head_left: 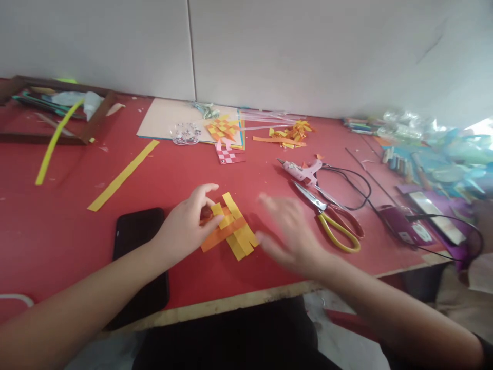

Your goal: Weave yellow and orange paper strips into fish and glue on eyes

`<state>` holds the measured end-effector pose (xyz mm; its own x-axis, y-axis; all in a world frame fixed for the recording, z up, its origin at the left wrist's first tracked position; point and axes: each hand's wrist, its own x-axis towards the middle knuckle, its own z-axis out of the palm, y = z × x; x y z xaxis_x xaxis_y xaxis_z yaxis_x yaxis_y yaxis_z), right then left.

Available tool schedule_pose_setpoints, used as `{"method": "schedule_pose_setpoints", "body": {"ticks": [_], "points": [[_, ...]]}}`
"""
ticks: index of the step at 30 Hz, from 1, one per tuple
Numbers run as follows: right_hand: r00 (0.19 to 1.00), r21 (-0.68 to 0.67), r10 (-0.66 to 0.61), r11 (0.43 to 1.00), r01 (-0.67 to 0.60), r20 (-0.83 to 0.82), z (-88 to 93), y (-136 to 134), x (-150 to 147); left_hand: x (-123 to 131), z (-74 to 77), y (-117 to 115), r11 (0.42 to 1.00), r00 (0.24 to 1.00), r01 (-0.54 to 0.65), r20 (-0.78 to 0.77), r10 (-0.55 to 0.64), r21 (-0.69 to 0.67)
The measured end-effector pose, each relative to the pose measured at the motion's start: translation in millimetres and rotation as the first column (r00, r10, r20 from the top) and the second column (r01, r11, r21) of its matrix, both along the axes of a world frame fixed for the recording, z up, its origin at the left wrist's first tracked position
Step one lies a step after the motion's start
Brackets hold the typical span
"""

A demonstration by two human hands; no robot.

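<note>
With the left hand (188, 221) pinching the woven paper strips (229, 228) near the tabletop's front edge, pin them flat while the blurred, open-fingered right hand (288, 234) hovers beside.

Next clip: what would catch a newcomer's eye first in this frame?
At the centre of the red table, the left hand pinches a woven piece of yellow and orange paper strips, while the right hand hovers open and blurred just beside it. To the right lie yellow-handled scissors and a pink glue gun; a black phone lies under the left forearm.
</note>
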<state>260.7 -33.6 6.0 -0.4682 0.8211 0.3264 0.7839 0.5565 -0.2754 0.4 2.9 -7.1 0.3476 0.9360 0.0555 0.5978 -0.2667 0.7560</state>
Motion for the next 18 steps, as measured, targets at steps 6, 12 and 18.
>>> {"method": "schedule_pose_setpoints", "body": {"ticks": [6,12,18], "points": [[0.909,0.014,-0.298,0.951,0.308,0.290,-1.6,109.5,120.4,-1.2,-0.2,-1.5,1.000,0.998,-0.018,-0.056,0.017,-0.016],[0.913,-0.153,-0.113,0.971,0.186,0.391,-1.5,156.3,163.3,-0.6,-0.5,-0.6,0.999,0.999,0.024,-0.025,-0.025,-0.037],[0.923,-0.155,-0.054,0.981,0.121,0.380,14.9,157.6,160.1,-1.5,0.9,-1.2,0.999,0.998,0.016,-0.060,-0.018,-0.036]]}}
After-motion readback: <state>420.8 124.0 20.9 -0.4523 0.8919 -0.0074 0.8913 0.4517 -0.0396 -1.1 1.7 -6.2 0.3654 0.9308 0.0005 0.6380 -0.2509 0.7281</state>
